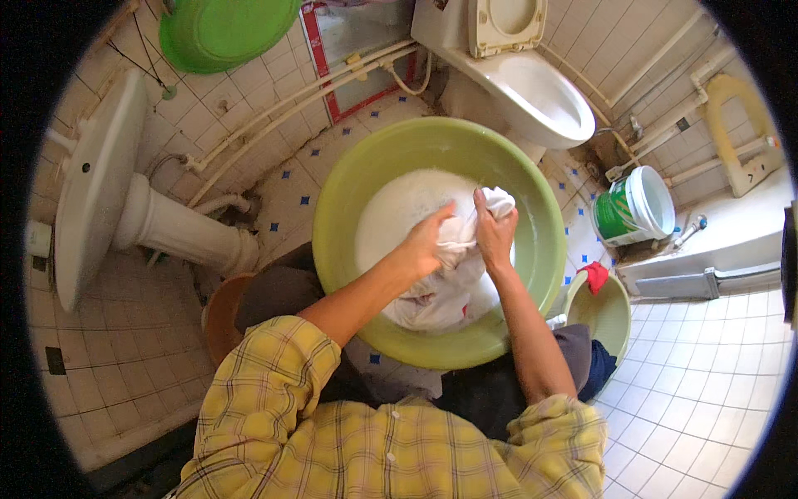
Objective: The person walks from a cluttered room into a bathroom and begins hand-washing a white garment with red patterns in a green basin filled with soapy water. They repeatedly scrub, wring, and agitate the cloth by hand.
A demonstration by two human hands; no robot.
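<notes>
A large green plastic basin (349,168) stands on the tiled floor before me, holding foamy white water (399,209). A wet white cloth garment (458,234) is stretched between my hands above the foam. My left hand (430,240) grips its nearer folds, and my right hand (497,234) is closed around a bunched part that sticks out above the fist. The garment's lower part hangs into the basin, where it lies crumpled in the suds near the front wall. A small red patch shows on it there.
A white toilet (530,93) stands behind the basin, its lid raised. At left is a pedestal sink (181,218). A white-and-green bucket (629,209) and a smaller green tub (614,305) with a red cloth (596,276) are at right. An orange-brown tub (221,318) sits near my left leg.
</notes>
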